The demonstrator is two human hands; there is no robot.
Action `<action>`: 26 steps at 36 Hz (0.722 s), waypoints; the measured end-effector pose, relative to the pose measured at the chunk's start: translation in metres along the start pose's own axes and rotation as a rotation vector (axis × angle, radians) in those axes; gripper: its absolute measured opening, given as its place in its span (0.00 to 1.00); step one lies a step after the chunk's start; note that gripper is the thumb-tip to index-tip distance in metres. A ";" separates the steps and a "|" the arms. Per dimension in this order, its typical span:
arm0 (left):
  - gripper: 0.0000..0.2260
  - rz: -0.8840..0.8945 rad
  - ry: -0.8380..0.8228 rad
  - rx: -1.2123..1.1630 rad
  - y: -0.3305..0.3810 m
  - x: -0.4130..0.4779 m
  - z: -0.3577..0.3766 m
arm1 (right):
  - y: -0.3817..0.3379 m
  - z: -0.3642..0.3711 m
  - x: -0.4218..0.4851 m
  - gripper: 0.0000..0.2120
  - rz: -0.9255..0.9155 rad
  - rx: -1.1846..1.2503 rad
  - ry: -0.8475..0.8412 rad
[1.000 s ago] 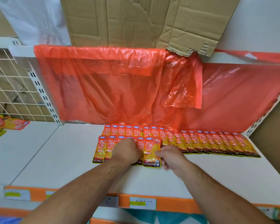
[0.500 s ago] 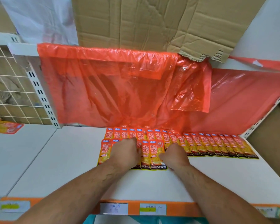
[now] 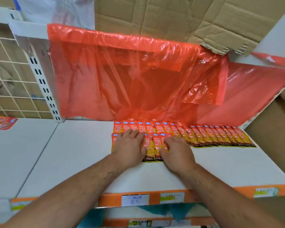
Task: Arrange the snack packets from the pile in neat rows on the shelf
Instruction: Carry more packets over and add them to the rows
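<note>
left hand (image 3: 129, 146) and right hand (image 3: 177, 151) lie flat, gripping nothing, on snack packets (image 3: 149, 143) on the shelf (image 3: 82, 153); light, slick and floppy, they probably slide best nudged at their edges.

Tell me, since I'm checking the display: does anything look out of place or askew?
Yes. One orange snack packet lies alone on the neighbouring white shelf, far left, apart from the rows. The back row's right-hand packets slant, unlike the straighter left ones.
</note>
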State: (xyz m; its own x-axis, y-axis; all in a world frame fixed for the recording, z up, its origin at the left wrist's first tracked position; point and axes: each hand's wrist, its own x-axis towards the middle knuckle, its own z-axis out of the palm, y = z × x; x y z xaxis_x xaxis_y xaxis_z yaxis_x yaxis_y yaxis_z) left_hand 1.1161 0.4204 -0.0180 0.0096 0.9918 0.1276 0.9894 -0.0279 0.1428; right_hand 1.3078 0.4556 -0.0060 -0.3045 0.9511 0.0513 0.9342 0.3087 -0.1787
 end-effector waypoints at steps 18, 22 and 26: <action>0.27 -0.394 -0.040 -0.013 -0.068 -0.134 -0.045 | -0.121 0.008 -0.032 0.30 -0.422 0.172 -0.193; 0.27 -0.522 -0.002 0.027 -0.091 -0.179 -0.061 | -0.163 0.016 -0.043 0.30 -0.536 0.233 -0.227; 0.26 -0.645 -0.004 0.011 -0.112 -0.225 -0.065 | -0.201 0.029 -0.068 0.30 -0.626 0.262 -0.271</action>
State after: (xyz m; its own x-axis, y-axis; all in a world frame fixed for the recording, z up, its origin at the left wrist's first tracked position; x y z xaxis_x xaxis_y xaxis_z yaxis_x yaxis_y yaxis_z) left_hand 0.9938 0.1927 0.0010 -0.5872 0.8093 0.0155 0.7979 0.5754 0.1797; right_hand 1.1351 0.3290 -0.0021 -0.8341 0.5514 -0.0178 0.5051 0.7503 -0.4265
